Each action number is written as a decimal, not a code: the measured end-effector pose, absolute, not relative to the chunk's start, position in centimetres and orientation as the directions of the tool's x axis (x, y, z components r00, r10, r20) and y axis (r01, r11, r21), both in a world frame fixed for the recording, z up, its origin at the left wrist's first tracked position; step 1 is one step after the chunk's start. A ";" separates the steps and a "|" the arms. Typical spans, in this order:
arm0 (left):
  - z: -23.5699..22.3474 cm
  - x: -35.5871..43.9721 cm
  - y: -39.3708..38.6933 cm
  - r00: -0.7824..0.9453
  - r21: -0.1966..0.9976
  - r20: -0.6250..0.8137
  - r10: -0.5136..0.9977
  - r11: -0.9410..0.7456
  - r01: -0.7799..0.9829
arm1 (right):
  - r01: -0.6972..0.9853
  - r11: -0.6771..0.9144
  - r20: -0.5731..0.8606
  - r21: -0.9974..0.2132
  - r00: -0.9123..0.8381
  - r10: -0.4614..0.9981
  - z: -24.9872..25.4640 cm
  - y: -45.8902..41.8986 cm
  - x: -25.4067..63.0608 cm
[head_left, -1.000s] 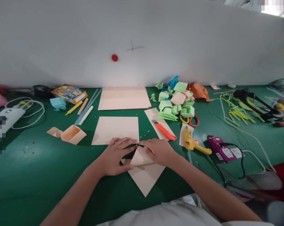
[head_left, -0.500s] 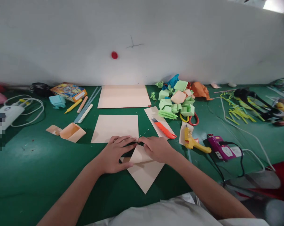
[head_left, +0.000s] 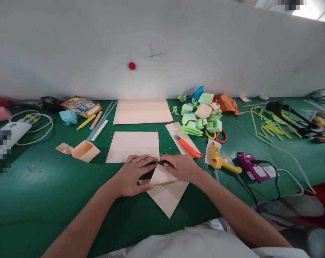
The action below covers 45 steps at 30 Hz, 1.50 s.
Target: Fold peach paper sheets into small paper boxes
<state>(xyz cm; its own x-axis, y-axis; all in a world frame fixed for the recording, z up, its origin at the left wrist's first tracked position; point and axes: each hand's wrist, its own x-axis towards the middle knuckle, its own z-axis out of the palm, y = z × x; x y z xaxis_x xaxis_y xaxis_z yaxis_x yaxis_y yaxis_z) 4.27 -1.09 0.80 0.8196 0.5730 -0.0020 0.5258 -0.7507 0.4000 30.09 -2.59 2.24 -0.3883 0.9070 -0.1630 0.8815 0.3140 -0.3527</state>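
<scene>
Head view: a folded peach sheet (head_left: 166, 200) lies on the green counter (head_left: 57, 211), directly before the person, one corner pointing toward the body. Its upper part carries a folded-over layer whose edge crosses the sheet between the two hands; this diagonal setting probably brings the upper corner within reach of both. The left hand (head_left: 134, 176) lies flat along the left side, its fingers extended and slightly parted, its thumb set well away from them and resting at the layer's edge, presumably to keep the paper from sliding. The fingers of the right hand (head_left: 182, 167) are curled narrowly at the upper corner, as if for fine pressing; whether they pinch the paper cannot be told.

Just beyond the hands, a plain sheet (head_left: 134, 145) lies flat, and farther off a stack of sheets (head_left: 142, 111) rests near the wall (head_left: 84, 53), arranged, it seems, to leave the near area free. To the right, a utility knife (head_left: 188, 148) lies on a paper strip (head_left: 175, 129), close to the right hand. Behind it is a heap of folded papers (head_left: 204, 111), mostly green. A glue gun (head_left: 218, 161) rests on a paper scrap (head_left: 208, 157), perhaps to shield the surface from drips. To the left, well apart, sits an open paper box (head_left: 85, 152).
</scene>
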 end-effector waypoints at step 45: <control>-1.9 5.3 -0.4 0.619 0.241 0.257 0.742 -0.669 0.703 | 0.884 0.355 -0.043 -0.304 -0.385 0.922 0.7 -3.0 28.7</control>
